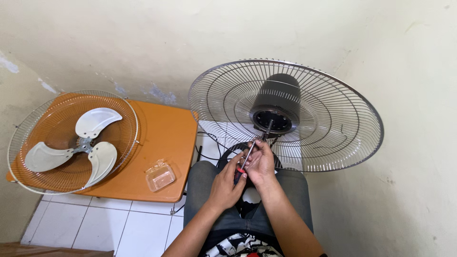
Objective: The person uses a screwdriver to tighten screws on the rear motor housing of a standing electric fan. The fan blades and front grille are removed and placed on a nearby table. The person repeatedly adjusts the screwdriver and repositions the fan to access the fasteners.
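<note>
- Head view: the left hand gripped the red handle of a screwdriver.
- The right hand pinched its shaft.
- The shaft slanted up toward the motor hub in the rear fan guard; the right hand was nearer the hub.

Orange table; silver wire grille around a black motor; pale grey blades; red-handled screwdriver; white floor tiles.

Two fan guards, one three-bladed propeller, one screwdriver, one plastic box.
</note>
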